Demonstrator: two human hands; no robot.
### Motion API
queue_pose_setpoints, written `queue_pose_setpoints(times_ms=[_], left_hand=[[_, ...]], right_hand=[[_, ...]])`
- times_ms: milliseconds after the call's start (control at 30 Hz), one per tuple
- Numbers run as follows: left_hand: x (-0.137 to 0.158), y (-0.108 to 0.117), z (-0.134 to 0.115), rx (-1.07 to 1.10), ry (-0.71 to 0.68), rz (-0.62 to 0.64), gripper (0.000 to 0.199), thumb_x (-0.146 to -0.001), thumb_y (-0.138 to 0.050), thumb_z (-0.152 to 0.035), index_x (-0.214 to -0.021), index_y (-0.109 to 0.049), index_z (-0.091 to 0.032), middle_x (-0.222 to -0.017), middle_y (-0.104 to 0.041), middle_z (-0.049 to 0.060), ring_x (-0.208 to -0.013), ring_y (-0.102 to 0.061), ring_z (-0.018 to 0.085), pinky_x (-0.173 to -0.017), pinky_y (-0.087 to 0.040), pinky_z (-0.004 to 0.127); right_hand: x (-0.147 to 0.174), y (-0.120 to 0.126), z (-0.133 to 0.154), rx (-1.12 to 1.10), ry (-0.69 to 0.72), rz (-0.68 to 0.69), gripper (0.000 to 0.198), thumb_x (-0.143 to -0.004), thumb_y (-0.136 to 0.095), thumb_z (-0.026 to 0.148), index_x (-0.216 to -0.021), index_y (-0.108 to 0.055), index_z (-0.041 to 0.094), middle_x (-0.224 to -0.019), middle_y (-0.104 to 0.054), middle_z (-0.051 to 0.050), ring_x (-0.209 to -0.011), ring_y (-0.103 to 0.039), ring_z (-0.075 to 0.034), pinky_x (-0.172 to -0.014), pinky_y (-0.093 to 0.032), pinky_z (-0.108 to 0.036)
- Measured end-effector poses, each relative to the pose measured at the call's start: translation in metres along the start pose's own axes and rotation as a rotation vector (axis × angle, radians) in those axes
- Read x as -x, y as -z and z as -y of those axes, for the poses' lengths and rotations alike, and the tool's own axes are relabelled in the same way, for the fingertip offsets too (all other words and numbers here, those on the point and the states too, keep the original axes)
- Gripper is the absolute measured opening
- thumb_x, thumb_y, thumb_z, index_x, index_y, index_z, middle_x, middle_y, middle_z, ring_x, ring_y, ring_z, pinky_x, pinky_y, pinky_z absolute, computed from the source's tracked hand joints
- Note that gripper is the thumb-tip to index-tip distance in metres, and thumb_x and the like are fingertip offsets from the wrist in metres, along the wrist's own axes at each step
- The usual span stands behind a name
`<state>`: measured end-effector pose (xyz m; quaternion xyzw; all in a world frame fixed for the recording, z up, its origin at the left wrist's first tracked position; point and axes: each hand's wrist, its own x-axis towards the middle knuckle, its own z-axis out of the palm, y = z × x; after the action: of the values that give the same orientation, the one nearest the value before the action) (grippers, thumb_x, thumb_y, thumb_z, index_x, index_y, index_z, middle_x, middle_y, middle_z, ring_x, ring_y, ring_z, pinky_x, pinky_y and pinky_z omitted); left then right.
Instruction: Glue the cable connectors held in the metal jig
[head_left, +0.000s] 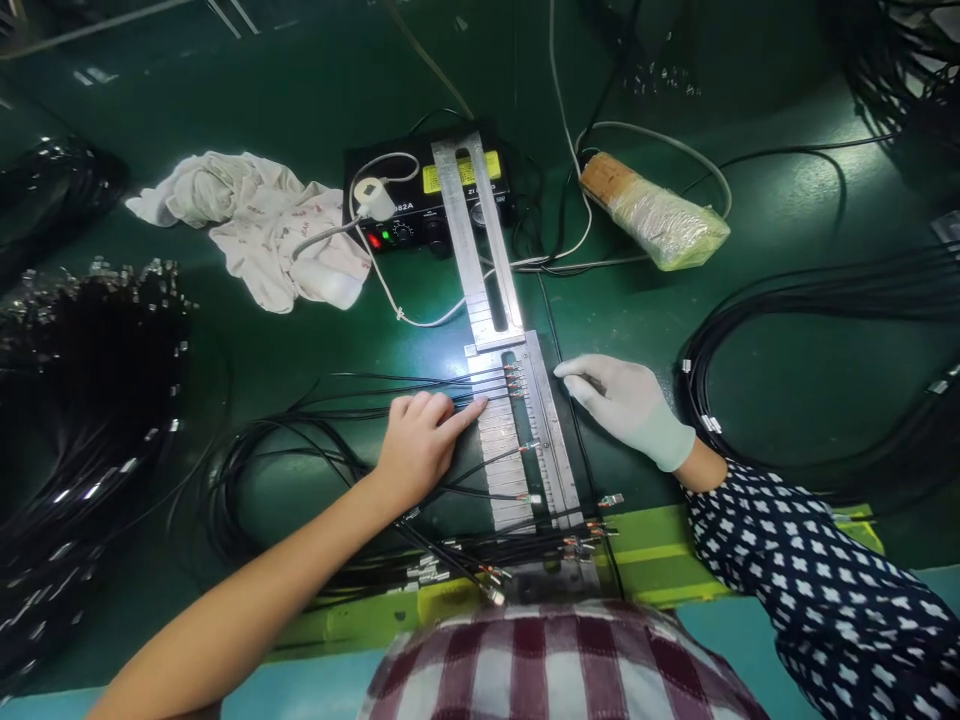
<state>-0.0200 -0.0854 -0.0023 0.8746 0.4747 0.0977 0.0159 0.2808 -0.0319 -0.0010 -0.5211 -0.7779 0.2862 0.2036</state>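
Observation:
My bare left hand [424, 440] rests at the left edge of a slotted metal jig [499, 440]. One finger stretches onto the jig beside thin black cables [420, 382], its tip pressing down; the others are curled. Several cable ends with small metal connectors [516, 380] lie side by side in the jig's slot. Lower down, two more connector ends [531, 498] lie across it. My right hand [626, 405], in a white glove, hovers just right of the jig. Its thumb and fingers are drawn together; what they hold, if anything, cannot be made out.
Behind the jig stands a black control box [412, 225] with lit indicators. A white cloth [255, 225] lies left of it, a plastic-wrapped block [660, 215] right. Cable bundles [82, 400] fill the left side; coiled cables [705, 380] lie right. More connector ends [431, 570] lie along the front edge.

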Motion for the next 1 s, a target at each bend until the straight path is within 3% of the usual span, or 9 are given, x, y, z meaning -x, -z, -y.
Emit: queue_pose_setpoints(times_ms=[100, 200, 333, 467, 533, 733, 833, 1000], left_hand=[[-0.001, 0.002, -0.003, 0.05, 0.018, 0.076, 0.042, -0.1, -0.037, -0.019, -0.137, -0.055, -0.026, -0.086, -0.059, 0.006, -0.079, -0.046, 0.019, -0.069, -0.028, 0.034], [0.0, 0.012, -0.005, 0.231, 0.091, 0.136, 0.038, -0.101, -0.037, -0.024, -0.136, -0.052, -0.026, -0.096, -0.06, 0.005, -0.087, -0.05, 0.019, -0.076, -0.033, 0.035], [0.018, 0.027, -0.009, 0.555, 0.067, 0.227, 0.04, -0.094, -0.058, -0.041, -0.126, -0.047, -0.02, -0.105, -0.059, 0.005, -0.097, -0.054, 0.019, -0.087, -0.041, 0.034], [0.036, 0.036, -0.012, 0.559, -0.023, 0.356, 0.013, -0.098, -0.051, -0.032, -0.104, -0.054, -0.02, -0.1, -0.061, 0.004, -0.093, -0.054, 0.017, -0.085, -0.042, 0.032], [0.036, 0.038, -0.011, 0.575, -0.016, 0.324, 0.014, -0.101, -0.044, -0.025, -0.098, -0.056, -0.02, -0.095, -0.061, 0.004, -0.09, -0.054, 0.016, -0.083, -0.043, 0.031], [0.015, 0.028, 0.004, 0.607, 0.156, -0.026, 0.013, -0.098, -0.051, -0.026, -0.1, -0.062, -0.02, -0.094, -0.064, 0.004, -0.088, -0.06, 0.014, -0.079, -0.049, 0.027], [0.008, 0.018, 0.012, 0.571, 0.136, -0.033, 0.021, -0.099, -0.048, -0.026, -0.111, -0.066, -0.021, -0.092, -0.064, 0.004, -0.085, -0.06, 0.014, -0.076, -0.049, 0.026], [0.007, 0.011, 0.018, 0.519, 0.016, 0.064, 0.036, -0.1, -0.041, -0.018, -0.129, -0.06, -0.023, -0.096, -0.06, 0.005, -0.086, -0.059, 0.013, -0.076, -0.049, 0.024]], right_hand=[[0.0, -0.001, 0.0, 0.021, 0.004, -0.024, 0.025, -0.097, -0.049, 0.029, -0.109, -0.071, 0.027, -0.108, -0.075, 0.001, -0.097, -0.071, -0.023, -0.086, -0.053, -0.037], [0.0, -0.002, -0.001, 0.026, 0.015, -0.041, 0.025, -0.096, -0.049, 0.029, -0.108, -0.071, 0.027, -0.107, -0.075, 0.0, -0.096, -0.07, -0.023, -0.086, -0.054, -0.038], [0.002, -0.001, 0.0, 0.015, 0.031, -0.044, 0.025, -0.095, -0.05, 0.028, -0.108, -0.071, 0.025, -0.11, -0.075, -0.001, -0.099, -0.07, -0.023, -0.089, -0.054, -0.039], [0.001, -0.001, 0.0, 0.032, 0.026, -0.045, 0.025, -0.095, -0.05, 0.028, -0.108, -0.072, 0.025, -0.111, -0.075, -0.001, -0.099, -0.07, -0.024, -0.089, -0.054, -0.04], [0.001, -0.001, 0.0, 0.03, 0.019, -0.044, 0.025, -0.095, -0.051, 0.028, -0.109, -0.071, 0.025, -0.111, -0.075, -0.001, -0.099, -0.07, -0.024, -0.089, -0.054, -0.04], [0.001, -0.001, 0.0, 0.029, 0.018, -0.042, 0.025, -0.096, -0.05, 0.028, -0.109, -0.071, 0.026, -0.11, -0.075, 0.0, -0.099, -0.07, -0.023, -0.087, -0.054, -0.039], [0.001, -0.001, 0.0, 0.019, 0.026, -0.047, 0.025, -0.096, -0.05, 0.028, -0.108, -0.071, 0.026, -0.109, -0.075, -0.001, -0.098, -0.07, -0.023, -0.087, -0.054, -0.039], [0.001, -0.001, 0.001, 0.017, 0.019, -0.041, 0.025, -0.096, -0.05, 0.027, -0.108, -0.071, 0.026, -0.108, -0.075, 0.0, -0.097, -0.07, -0.022, -0.087, -0.054, -0.037]])
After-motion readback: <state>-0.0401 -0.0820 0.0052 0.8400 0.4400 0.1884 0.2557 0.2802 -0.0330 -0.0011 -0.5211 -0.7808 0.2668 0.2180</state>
